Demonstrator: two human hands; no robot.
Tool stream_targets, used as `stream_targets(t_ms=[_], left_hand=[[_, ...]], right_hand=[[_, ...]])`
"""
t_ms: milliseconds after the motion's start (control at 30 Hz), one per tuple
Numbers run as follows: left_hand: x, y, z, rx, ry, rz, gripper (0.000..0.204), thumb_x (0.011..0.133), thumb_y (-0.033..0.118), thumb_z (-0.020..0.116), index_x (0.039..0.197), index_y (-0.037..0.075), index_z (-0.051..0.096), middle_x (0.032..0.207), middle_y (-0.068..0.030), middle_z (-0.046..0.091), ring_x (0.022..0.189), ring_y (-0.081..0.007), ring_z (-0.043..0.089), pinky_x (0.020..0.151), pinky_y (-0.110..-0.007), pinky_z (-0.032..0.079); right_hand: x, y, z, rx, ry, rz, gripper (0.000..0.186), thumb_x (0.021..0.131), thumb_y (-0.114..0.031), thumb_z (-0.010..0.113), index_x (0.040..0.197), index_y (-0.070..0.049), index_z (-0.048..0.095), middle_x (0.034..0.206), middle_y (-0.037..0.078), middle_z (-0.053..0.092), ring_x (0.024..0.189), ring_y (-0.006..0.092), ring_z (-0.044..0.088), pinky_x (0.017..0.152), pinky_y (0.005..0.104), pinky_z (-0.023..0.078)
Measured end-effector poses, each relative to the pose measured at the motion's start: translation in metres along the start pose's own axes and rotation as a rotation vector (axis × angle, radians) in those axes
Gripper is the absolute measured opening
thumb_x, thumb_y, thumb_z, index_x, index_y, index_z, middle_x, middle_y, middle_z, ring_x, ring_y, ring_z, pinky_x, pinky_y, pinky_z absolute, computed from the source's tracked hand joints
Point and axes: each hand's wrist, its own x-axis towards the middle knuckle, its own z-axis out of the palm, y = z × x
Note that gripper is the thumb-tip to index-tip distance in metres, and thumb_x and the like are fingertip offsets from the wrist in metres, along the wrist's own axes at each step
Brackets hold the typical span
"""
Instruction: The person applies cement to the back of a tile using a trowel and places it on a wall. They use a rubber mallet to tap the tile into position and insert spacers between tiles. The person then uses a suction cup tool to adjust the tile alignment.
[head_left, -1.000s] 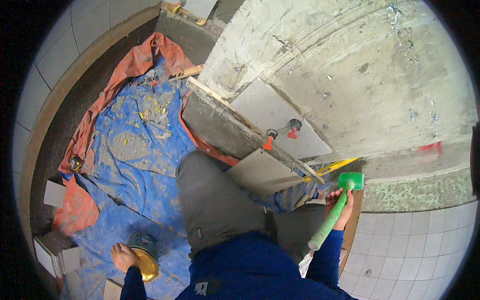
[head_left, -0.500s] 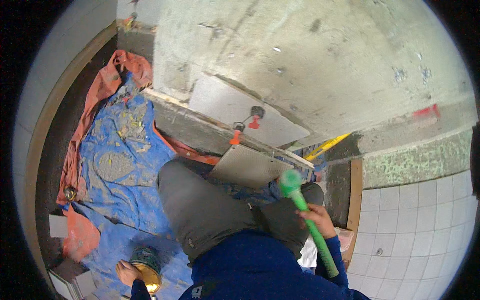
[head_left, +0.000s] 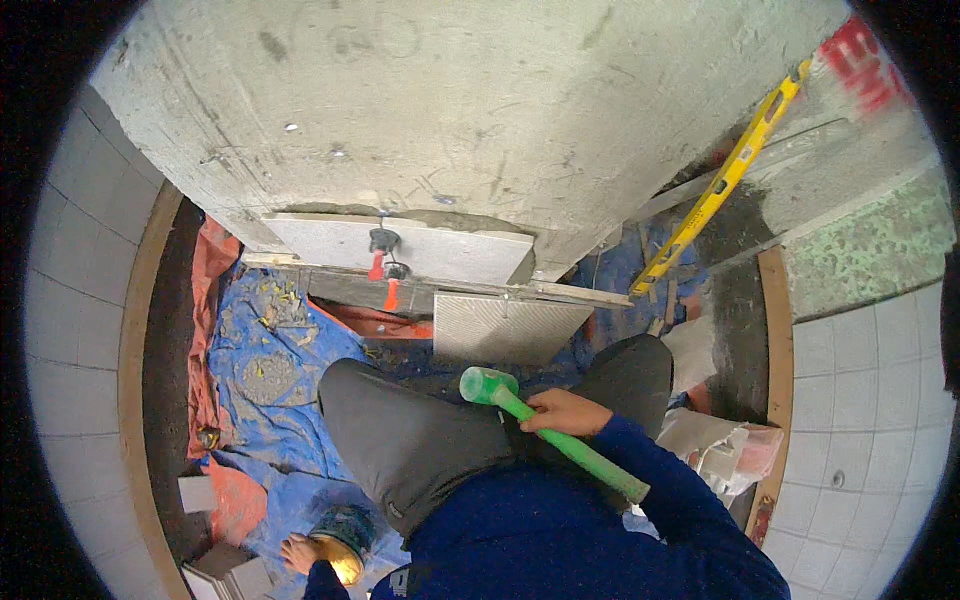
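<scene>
My right hand (head_left: 562,412) is closed around the handle of a green mallet (head_left: 575,448), gripping near its head, which hangs between my thighs with its pale face to the left. At lower left, my left hand (head_left: 303,553) is curled at the rim of a dark green metal can (head_left: 345,528) with a shiny gold inside. Ahead, a large pale tile (head_left: 460,248) sits against the concrete wall. Two black suction cups (head_left: 384,240) with red levers are on and beside its lower edge. Below stands another tile, its ribbed face (head_left: 510,325) toward me.
A yellow spirit level (head_left: 720,190) leans on the right. A wooden batten (head_left: 570,292) runs under the wall tile. Crumpled blue sheeting (head_left: 300,400) with mortar debris covers the floor at left. White tile pieces (head_left: 225,575) lie lower left, and torn packaging (head_left: 725,445) lies at right.
The view has swung, bringing more of the yellow level into sight. My right hand has carried the mallet left from my right knee to between my thighs. My left hand stays by the can.
</scene>
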Motion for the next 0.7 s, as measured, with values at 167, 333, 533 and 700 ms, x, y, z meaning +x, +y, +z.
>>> stream_targets(t_ms=[167, 333, 533, 700], left_hand=[[-0.038, 0.027, -0.069, 0.01, -0.038, 0.007, 0.051, 0.092, 0.039, 0.068, 0.136, 0.014, 0.06, 0.147, -0.0071, 0.053, 0.141, -0.0332, 0.043, 0.111, -0.058, 0.04], [-0.123, 0.056, -0.07, -0.344, -0.258, -0.193, 0.062, 0.092, 0.047, 0.067, 0.14, 0.009, 0.059, 0.142, -0.015, 0.061, 0.135, -0.0354, 0.054, 0.116, -0.05, 0.038], [-0.146, 0.073, -0.038, -0.613, -0.478, -0.23, 0.11, 0.086, 0.047, 0.077, 0.165, 0.005, 0.014, 0.168, -0.033, 0.01, 0.155, -0.0525, 0.015, 0.125, -0.051, 0.029], [-0.129, 0.062, -0.021, -0.468, -0.57, -0.153, 0.102, 0.09, 0.046, 0.071, 0.165, 0.008, 0.013, 0.166, -0.0348, 0.016, 0.147, -0.0575, 0.03, 0.121, -0.054, 0.035]], right_hand=[[0.052, 0.033, -0.022, -0.086, -0.178, -0.035, 0.053, 0.089, -0.047, 0.07, 0.104, 0.004, 0.074, 0.085, 0.016, 0.07, 0.08, 0.0254, 0.067, 0.073, 0.0402, 0.051], [0.083, 0.066, -0.034, 0.223, -0.425, 0.004, 0.041, 0.092, -0.037, 0.072, 0.106, 0.001, 0.073, 0.085, 0.004, 0.068, 0.079, 0.0142, 0.061, 0.071, 0.0333, 0.048], [0.119, 0.081, -0.033, -0.07, -0.389, -0.046, 0.036, 0.087, -0.032, 0.074, 0.096, 0.003, 0.071, 0.08, 0.004, 0.066, 0.073, 0.0142, 0.06, 0.068, 0.0331, 0.047], [0.132, 0.102, -0.039, -0.175, -0.423, -0.051, 0.039, 0.088, -0.032, 0.074, 0.102, 0.004, 0.071, 0.085, 0.007, 0.068, 0.077, 0.0158, 0.062, 0.072, 0.0339, 0.049]])
